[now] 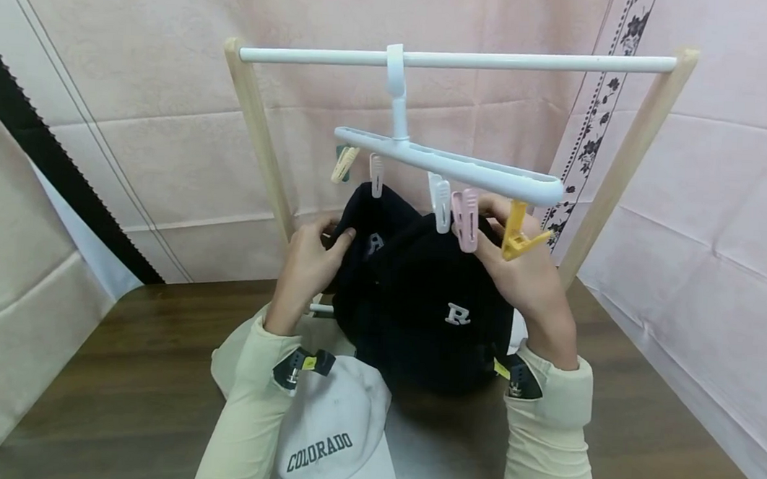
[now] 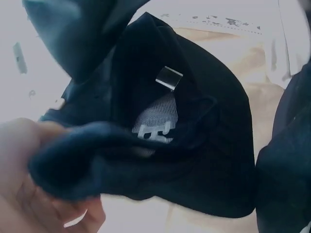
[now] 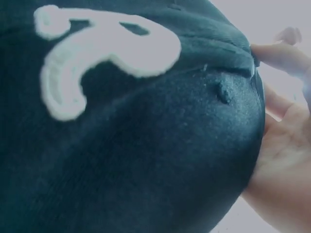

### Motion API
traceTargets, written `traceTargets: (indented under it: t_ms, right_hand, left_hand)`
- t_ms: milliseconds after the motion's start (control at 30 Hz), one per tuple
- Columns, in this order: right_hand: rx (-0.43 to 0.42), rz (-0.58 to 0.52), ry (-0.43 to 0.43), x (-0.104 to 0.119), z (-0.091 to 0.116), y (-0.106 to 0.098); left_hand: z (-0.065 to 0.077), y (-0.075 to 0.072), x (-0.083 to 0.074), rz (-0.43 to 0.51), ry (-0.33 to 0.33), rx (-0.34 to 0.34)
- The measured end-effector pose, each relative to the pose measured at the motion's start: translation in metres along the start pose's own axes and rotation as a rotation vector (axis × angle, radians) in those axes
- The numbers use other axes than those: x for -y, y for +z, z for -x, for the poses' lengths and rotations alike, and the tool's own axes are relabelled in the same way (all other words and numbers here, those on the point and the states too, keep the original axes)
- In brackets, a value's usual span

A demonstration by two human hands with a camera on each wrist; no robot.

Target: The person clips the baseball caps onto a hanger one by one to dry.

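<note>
A black cap (image 1: 418, 321) with a white R on its front is below the hanger (image 1: 452, 163). My left hand (image 1: 310, 268) pinches black fabric at the left, which bears another white letter. In the left wrist view, a metal buckle (image 2: 169, 77) shows on this fabric, with the left hand (image 2: 53, 189) at its edge. At the upper right edge of the cap is my right hand (image 1: 528, 269), thumb and fingers pinching it, partly hidden by a pink clip (image 1: 465, 220) and a yellow clip (image 1: 520, 236). A pale clip (image 1: 377, 175) overlaps the fabric's upper edge.
The hanger hooks over a white rod (image 1: 529, 60) between wooden posts (image 1: 628, 165). A light blue clip (image 1: 439, 202) and a beige clip (image 1: 344, 165) also hang there. Below my left arm lies a white COLORADO cap (image 1: 338, 421) on the brown table (image 1: 122, 385), beside a pale beige item (image 1: 224, 358).
</note>
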State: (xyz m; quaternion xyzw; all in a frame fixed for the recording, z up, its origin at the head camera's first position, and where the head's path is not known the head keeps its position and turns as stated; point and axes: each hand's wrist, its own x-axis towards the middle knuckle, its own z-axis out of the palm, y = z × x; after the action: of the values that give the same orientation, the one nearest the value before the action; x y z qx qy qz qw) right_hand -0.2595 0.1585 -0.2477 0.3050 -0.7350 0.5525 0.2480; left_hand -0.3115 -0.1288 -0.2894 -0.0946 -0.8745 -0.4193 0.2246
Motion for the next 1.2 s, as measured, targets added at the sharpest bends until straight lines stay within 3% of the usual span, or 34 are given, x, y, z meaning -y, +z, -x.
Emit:
traceTargets:
  t_ms: [167, 267, 400, 467, 567, 633, 700, 900, 1033, 1200]
  right_hand:
    - [-0.044, -0.056, 0.037, -0.01, -0.003, -0.004]
    - [-0.115, -0.009, 0.067, -0.015, -0.004, -0.001]
    - [-0.183, 0.13, 0.259, -0.015, -0.003, 0.0]
    - [-0.104, 0.253, 0.41, -0.013, -0.002, -0.003]
    - [0.128, 0.403, 0.539, -0.012, -0.001, -0.008]
    - [0.266, 0.466, 0.544, -0.01, -0.001, -0.009]
    - [0.341, 0.468, 0.523, -0.006, 0.0, -0.01]
    - [0.442, 0.632, 0.493, 0.036, 0.013, -0.007]
    - [0.393, 0.797, 0.546, 0.055, 0.017, 0.013]
    - [0.143, 0.891, 0.548, 0.052, 0.015, 0.04]
  left_hand:
    - [0.002, -0.004, 0.001, -0.007, 0.035, 0.065]
    - [0.004, -0.003, -0.001, -0.02, 0.051, 0.092]
    - [0.006, 0.0, -0.003, -0.041, 0.077, 0.112]
    - [0.006, 0.003, -0.005, -0.056, 0.083, 0.117]
    - [0.007, 0.005, -0.008, -0.072, 0.084, 0.124]
    - [0.007, 0.005, -0.01, -0.079, 0.082, 0.129]
    - [0.008, 0.005, -0.011, -0.08, 0.078, 0.135]
    - [0.009, 0.006, -0.016, -0.107, 0.077, 0.157]
    - [0.012, 0.006, -0.022, -0.145, 0.094, 0.172]
    - [0.02, 0.004, -0.03, -0.175, 0.083, 0.222]
